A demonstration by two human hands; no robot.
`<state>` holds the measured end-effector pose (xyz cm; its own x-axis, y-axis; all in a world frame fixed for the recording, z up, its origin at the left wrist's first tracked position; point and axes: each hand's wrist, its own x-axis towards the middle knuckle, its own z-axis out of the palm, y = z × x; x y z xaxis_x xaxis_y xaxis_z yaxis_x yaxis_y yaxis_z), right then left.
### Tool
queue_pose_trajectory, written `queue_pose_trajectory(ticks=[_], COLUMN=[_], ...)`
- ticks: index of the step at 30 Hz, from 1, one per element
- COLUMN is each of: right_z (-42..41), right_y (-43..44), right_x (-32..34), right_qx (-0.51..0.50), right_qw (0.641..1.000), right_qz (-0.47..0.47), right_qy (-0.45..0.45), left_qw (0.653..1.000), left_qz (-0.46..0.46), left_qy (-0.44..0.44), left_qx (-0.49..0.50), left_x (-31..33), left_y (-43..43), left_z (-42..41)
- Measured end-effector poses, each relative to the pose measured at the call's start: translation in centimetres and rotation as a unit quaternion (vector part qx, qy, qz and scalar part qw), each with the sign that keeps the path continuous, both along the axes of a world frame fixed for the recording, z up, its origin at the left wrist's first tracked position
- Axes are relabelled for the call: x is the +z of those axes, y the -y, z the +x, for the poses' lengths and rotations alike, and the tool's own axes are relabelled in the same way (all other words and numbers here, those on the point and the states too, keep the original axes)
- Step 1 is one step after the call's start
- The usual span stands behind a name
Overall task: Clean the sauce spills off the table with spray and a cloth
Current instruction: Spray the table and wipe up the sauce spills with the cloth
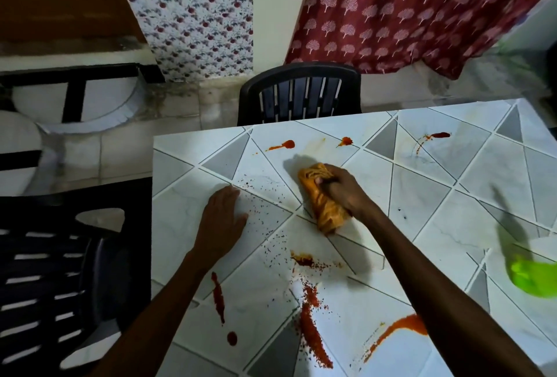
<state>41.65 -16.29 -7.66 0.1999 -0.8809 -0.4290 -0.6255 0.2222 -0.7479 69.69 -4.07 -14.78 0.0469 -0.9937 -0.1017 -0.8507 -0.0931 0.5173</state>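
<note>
My right hand [342,188] grips a bunched orange cloth [324,202] and presses it onto the tiled table [452,220] near its middle. My left hand [221,220] lies flat on the table to the left, fingers straight. Red sauce spills mark the table: small blots at the far side [286,145] [346,141] [437,136], a dark streak near the left edge [218,298], a gritty red trail at the front [310,325], and an orange smear [404,327] under my right forearm. A green spray bottle [532,275] stands blurred at the right edge.
A dark plastic chair [301,93] stands behind the table's far edge. Another dark chair [60,286] sits at the left side. Small dark specks [265,217] are scattered between my hands. A red patterned curtain [407,9] hangs behind.
</note>
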Motion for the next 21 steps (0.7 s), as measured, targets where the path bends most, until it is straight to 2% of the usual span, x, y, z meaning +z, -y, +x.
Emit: queue_pose_trajectory(ticks=[4,9,13,18,21], right_z=[4.4,7.4,6.8,3.9,2.4], right_y=[3.3,0.3,-4.2,-11.1,-11.6], right_x=[-0.5,-1.4,-1.6,-2.6,-2.7], right_qx=[0.007,0.082,0.219,0.289,0.342], right_qw=[0.999,0.994,0.972,0.949,0.927], right_qz=[-0.021,-0.051,-0.017,0.027,0.053], right_qy=[-0.046,-0.044,-0.079,-0.124,-0.143], left_qw=[1.000,0.999,0.998,0.996,0.995], left_qz=[0.007,0.016,0.037,0.069,0.078], left_qy=[0.010,0.024,0.036,0.038,0.038], left_qx=[0.020,0.029,0.030,0.039,0.050], left_x=[0.4,0.6,0.5,0.5,0.5], left_y=[-1.3,-2.4,-3.4,-4.6,-4.7], left_z=[0.9,1.7,1.8,1.9,2.3])
